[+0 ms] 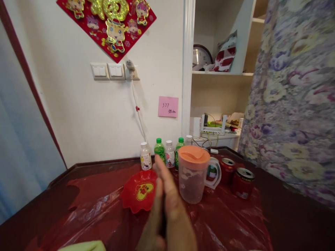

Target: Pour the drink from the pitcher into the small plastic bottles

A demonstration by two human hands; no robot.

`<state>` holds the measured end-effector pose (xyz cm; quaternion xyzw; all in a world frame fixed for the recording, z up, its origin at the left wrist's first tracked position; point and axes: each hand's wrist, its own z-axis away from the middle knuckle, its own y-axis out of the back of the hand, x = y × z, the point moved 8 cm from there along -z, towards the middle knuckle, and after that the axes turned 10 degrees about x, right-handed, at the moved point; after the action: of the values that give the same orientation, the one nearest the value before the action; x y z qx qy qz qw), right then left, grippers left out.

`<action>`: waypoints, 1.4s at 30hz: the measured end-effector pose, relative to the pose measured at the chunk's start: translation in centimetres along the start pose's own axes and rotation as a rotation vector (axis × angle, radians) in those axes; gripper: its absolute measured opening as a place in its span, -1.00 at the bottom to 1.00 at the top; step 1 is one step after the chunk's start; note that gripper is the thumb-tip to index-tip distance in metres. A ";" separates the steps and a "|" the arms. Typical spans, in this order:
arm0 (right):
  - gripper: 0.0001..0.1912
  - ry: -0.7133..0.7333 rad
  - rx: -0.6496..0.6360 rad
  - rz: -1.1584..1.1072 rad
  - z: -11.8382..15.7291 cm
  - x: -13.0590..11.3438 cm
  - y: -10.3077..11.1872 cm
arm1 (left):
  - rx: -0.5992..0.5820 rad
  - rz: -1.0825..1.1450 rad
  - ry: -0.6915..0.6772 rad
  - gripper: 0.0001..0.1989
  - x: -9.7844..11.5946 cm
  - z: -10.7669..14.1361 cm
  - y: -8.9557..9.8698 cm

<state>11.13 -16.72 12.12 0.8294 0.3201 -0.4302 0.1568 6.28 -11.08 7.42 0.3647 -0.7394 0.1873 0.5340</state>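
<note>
My left hand and my right hand are raised palm to palm at the lower middle, fingers stretched forward. Nothing shows between them. Just beyond and to the left is a red scalloped dish with a yellow design, partly covered by the fingers. On the right side of the hands stands a clear pitcher with an orange lid. Behind the fingertips are small bottles, among them a white-capped one and a green-capped one.
Two red cans stand right of the pitcher. Red plastic film covers the dark table. A light green cloth lies at the near edge. A flowered curtain hangs at the right.
</note>
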 end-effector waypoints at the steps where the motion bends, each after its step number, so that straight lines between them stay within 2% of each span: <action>1: -0.38 0.025 0.054 -0.073 -1.3 -0.6 1.7 | -0.079 0.007 0.005 -0.24 -0.1 0.3 -1.1; 4: -0.43 0.087 0.217 -0.159 -4.7 -2.0 7.6 | -0.344 0.001 0.010 -0.28 0.2 1.5 -3.6; 6: -0.48 0.116 0.363 -0.077 -6.3 -2.2 11.9 | -0.411 -0.025 0.013 -0.33 0.3 1.7 -3.7; 9: -0.53 0.058 0.455 0.047 -7.9 -1.1 16.7 | -0.298 -0.023 0.041 -0.31 -0.1 -0.1 -2.6; 12: -0.54 -0.031 0.414 0.210 -9.2 0.7 18.9 | -0.209 0.022 0.108 -0.15 -1.4 -2.8 -2.5; 15: -0.56 -0.021 0.268 0.397 -10.4 1.8 18.5 | -0.121 0.008 0.135 0.01 -2.9 -5.5 -2.8; 18: -0.58 0.071 0.090 0.585 -11.4 1.9 16.9 | -0.070 -0.031 0.086 0.06 -3.8 -7.5 -3.2; 24: -0.60 0.189 -0.170 0.911 -13.3 2.5 13.8 | -0.026 -0.038 0.016 0.24 -5.5 -9.8 -4.5; 29: -0.71 0.215 -0.347 1.128 -14.7 3.9 12.0 | 0.017 0.042 0.034 0.40 -5.3 -10.8 -6.5; 31: -0.76 0.222 -0.379 1.160 -14.9 4.0 11.5 | 0.032 0.093 0.043 0.43 -4.8 -10.9 -7.2; 35: -0.68 0.231 -0.398 1.209 -15.1 4.0 10.9 | 0.026 0.175 0.058 0.33 -4.3 -10.7 -8.4; 37: -0.67 0.219 -0.400 1.250 -15.2 4.3 10.8 | 0.044 0.188 0.065 0.28 -4.5 -10.6 -8.6; 42: -0.69 0.211 -0.403 1.309 -15.3 5.1 10.6 | 0.103 0.176 0.053 0.36 -5.5 -10.8 -9.0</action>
<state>29.77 -14.43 16.74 0.8441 -0.1589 -0.0963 0.5030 20.87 -7.99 5.14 0.3202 -0.7435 0.2810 0.5155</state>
